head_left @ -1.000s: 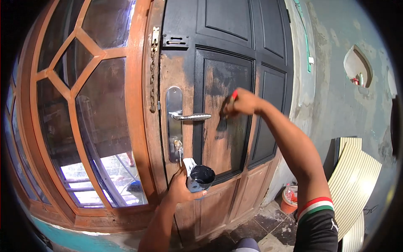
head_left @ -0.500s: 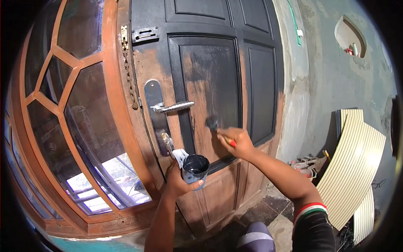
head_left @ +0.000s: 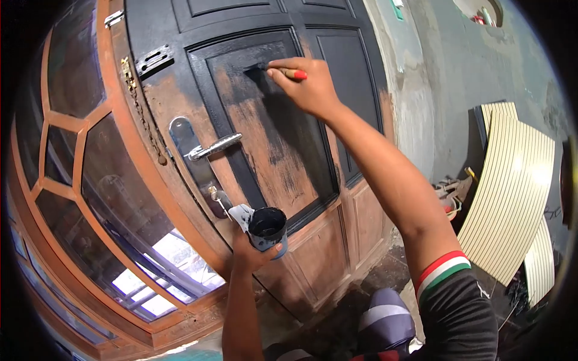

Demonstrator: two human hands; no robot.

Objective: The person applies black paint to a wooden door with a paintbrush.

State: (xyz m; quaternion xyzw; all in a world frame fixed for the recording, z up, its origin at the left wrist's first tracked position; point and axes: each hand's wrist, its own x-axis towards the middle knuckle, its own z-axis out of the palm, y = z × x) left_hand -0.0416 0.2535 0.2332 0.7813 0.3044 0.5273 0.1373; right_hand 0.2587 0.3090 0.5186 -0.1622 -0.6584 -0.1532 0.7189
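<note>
The right hand (head_left: 310,90) is reaching up to the top of the recessed door panel (head_left: 271,156). Its grip is closing narrowly on a paintbrush (head_left: 292,74), thumb and fingers pinching the orange handle, whose red end is sticking out to the right. The bristles are pointing left and pressing against the panel at the edge of the fresh black coat. The panel is showing black paint along its top and right side, while streaked brown wood is showing through its middle and lower left.

The left hand (head_left: 251,256) is holding a paint cup (head_left: 269,233) low in front of the door (head_left: 319,253), just below the lock. Its grip is wrapping around the cup from beneath, and the cup is standing roughly upright with dark paint inside.

A metal lever handle (head_left: 214,146) is projecting from a long plate to the left of the panel, with a key (head_left: 219,197) sitting in the lock under it. A chain (head_left: 141,114) is hanging down the door edge beside a brown window frame (head_left: 78,186) with glass panes. Pale ribbed sheets (head_left: 512,192) are leaning against the grey wall (head_left: 445,90) at the right, well apart from both hands.
</note>
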